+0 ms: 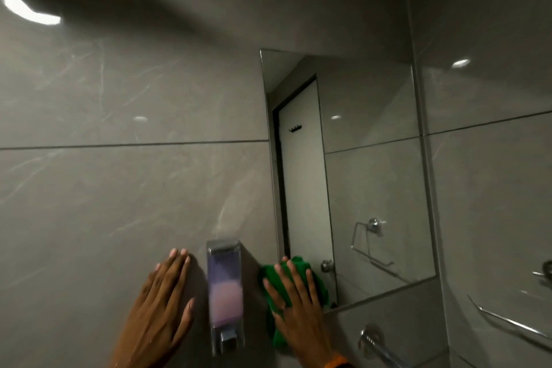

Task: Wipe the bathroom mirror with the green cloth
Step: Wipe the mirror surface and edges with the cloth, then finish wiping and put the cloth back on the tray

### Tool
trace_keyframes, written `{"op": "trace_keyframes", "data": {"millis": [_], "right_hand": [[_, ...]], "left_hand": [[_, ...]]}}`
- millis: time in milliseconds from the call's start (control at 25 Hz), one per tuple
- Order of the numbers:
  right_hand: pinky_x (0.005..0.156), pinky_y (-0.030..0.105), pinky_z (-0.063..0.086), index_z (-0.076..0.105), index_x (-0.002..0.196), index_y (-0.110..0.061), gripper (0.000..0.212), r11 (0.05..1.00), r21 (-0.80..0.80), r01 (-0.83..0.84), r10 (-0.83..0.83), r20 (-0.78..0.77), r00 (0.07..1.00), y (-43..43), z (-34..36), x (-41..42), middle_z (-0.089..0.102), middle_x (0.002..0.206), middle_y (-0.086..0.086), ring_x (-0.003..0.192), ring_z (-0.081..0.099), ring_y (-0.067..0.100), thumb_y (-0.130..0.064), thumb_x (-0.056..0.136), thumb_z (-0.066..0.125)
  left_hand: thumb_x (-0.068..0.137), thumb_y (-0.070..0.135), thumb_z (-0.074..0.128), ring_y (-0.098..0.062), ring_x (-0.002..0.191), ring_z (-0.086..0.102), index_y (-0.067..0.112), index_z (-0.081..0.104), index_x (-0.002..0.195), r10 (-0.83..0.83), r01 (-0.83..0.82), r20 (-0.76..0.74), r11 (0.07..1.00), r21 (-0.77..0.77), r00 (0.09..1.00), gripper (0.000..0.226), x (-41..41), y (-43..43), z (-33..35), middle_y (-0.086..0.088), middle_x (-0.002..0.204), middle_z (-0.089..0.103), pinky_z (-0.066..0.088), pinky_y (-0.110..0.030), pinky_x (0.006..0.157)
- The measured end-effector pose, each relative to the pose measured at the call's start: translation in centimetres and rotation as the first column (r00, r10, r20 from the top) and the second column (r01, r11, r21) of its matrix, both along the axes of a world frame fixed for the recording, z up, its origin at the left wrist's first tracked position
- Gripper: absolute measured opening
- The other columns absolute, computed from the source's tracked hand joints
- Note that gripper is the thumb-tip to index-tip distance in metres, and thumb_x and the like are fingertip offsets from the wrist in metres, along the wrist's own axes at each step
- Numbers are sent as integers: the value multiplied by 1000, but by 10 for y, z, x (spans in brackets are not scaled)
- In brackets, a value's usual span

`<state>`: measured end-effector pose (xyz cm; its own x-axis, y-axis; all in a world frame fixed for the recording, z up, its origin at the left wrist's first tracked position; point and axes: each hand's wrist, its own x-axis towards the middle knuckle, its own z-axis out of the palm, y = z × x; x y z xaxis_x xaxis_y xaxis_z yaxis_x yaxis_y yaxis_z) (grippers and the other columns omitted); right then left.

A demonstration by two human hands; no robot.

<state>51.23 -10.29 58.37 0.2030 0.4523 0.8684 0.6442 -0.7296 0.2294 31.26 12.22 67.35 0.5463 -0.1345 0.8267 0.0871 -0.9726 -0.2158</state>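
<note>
While the right hand (294, 305) lies flat with its fingers spread on the green cloth (298, 278), it presses the cloth against the low left corner of the bathroom mirror (373, 188). The cloth is bunched up under the palm. Part of it sits on the glass, and part hangs down over the grey wall tile (119, 203) below the hand. Almost all of the mirror lies up and to the right of this hand. The mirror is tall, so its long side runs up and away from the fingertips. That is the thing the next move depends on, I think: the hand has to push the cloth up and to the right to reach the rest of the glass. The left hand (162, 305) is open too, with its fingers close together, and it rests flat on the wall tile. It holds nothing. A soap dispenser (225, 293) with pink soap inside stands between the two hands, just to the left of the cloth. So the right hand is the one nearer the mirror, and the left hand seems only to lean on the wall. Most of the glass looks not yet wiped, so the job seems to be near its start.
</note>
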Motion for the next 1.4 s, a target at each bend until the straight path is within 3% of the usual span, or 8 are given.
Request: {"op": "trace_keyframes", "data": {"millis": [120, 240, 360, 480, 560, 720, 1000, 1400], "right_hand": [[120, 54, 17, 37, 152, -35, 82, 1000, -3, -2, 2, 87, 996, -1, -8, 8, 45, 157, 3, 150, 24, 32, -39, 75, 63], [117, 55, 28, 38, 152, -36, 64, 997, 80, -19, 11, 95, 995, 9, -23, -2, 55, 151, -1, 146, 38, 30, -23, 91, 52], [106, 51, 39, 53, 143, -34, 55, 999, 17, -45, 47, -140, 989, 17, -48, -23, 66, 138, 0, 134, 49, 25, -10, 95, 42], [100, 52, 47, 63, 132, -29, 54, 993, -50, -102, 77, -372, 925, 10, -90, -62, 59, 134, 6, 118, 63, 28, -13, 83, 49], [96, 52, 54, 60, 137, -28, 64, 983, -111, -147, 66, -535, 843, 8, -124, -91, 59, 133, 6, 111, 68, 29, -15, 74, 60], [96, 48, 54, 53, 144, -28, 70, 954, -203, -221, 16, -700, 714, 11, -187, -161, 64, 136, 5, 114, 66, 28, -22, 74, 55], [113, 52, 32, 30, 157, -26, 70, 891, -262, -371, -46, -864, 501, 44, -308, -247, 40, 157, 10, 139, 40, 34, -10, 92, 46], [114, 55, 27, 17, 160, -26, 67, 743, -402, -535, -261, -911, 320, 109, -612, -340, 26, 164, 9, 145, 30, 33, -17, 99, 45]], "left_hand": [[102, 47, 17, -12, 157, 2, 16, 12, 160, -86, 85, 39, 996, 15, 996, 66, 0, -8, 6, 5, 171, 7, 6, -29, 124], [102, 47, 17, -11, 156, 2, 23, 3, 161, -126, 128, 41, 991, -46, 991, 66, -3, -18, -15, 11, 171, -2, 7, -28, 124], [103, 45, 16, -10, 156, 0, 19, 6, 161, -64, 64, 2, 991, -120, 998, 64, -16, -29, -68, 4, 171, 3, 8, -30, 123], [103, 46, 18, -13, 156, -2, -1, 36, 151, 39, -72, -157, 974, -213, 987, 70, -40, -46, -137, -17, 159, 38, 9, -33, 122], [102, 49, 19, -15, 157, -2, -5, 40, 148, 82, -144, -234, 954, -264, 969, 74, -59, -53, -184, -18, 158, 37, 5, -33, 125], [102, 45, 30, -28, 154, 19, -5, 34, 151, 132, -271, -388, 904, -329, 912, 71, -105, -67, -269, -21, 161, 33, 14, -42, 125], [97, 34, 43, -35, 152, 25, -7, 36, 150, 70, -413, -588, 779, -473, 806, 67, -189, -78, -412, -23, 160, 34, 20, -47, 124], [99, 32, 31, -30, 152, 19, 0, 30, 154, 5, -651, -751, 502, -569, 661, 64, -285, -91, -694, -18, 162, 25, -5, -29, 124]]}}
